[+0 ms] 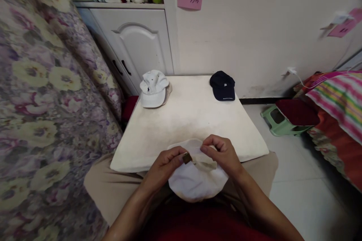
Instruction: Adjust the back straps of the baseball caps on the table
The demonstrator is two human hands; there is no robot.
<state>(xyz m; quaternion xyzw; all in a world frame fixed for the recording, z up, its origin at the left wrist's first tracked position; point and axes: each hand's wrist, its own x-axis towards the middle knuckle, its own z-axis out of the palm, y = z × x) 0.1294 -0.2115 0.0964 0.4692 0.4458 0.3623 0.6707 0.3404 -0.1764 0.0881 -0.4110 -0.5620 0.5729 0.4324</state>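
A white cap (pixel 198 180) lies over my lap at the near edge of the padded table, its back strap side up. My left hand (pixel 166 163) is closed, thumb and finger pinching a brass-coloured metal buckle (pixel 187 157) at the cap's strap. On the other side of the opening, my right hand (pixel 222 154) is closed in a pinch at the cap; what exactly its fingertips grip is too small to tell. Farther back on the table are a white cap with a small dark logo (pixel 154 88) at left and a navy cap (pixel 223 86) at right.
The cream table (pixel 189 116) stands against the wall and a white cabinet (pixel 138 41). A floral curtain (pixel 53 101) hangs close on the left. To the right are a green stool (pixel 278 120) with a red cushion and a bed with striped cloth (pixel 339 98).
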